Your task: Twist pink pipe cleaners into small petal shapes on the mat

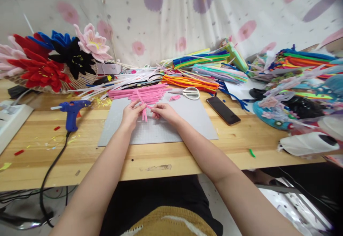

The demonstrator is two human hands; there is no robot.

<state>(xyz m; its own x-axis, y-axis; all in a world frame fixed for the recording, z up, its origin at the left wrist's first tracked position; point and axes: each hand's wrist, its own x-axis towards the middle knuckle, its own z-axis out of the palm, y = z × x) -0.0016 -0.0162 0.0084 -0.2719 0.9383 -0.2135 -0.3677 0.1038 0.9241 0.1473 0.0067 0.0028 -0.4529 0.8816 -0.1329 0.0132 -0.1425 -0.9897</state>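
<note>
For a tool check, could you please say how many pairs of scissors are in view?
1: scissors near the far edge of the mat; others may be hidden among the bundles.

Scissors [191,93] lie between the pipe cleaners [155,93] and the phone [223,110].

Pink strips [145,116] in left fingers [138,109] and right fingers [158,110], above a gray mat [155,133]

The pink stems [120,94] look fuzzy, the mat [158,132] matt, the table [166,155] wooden.
</note>
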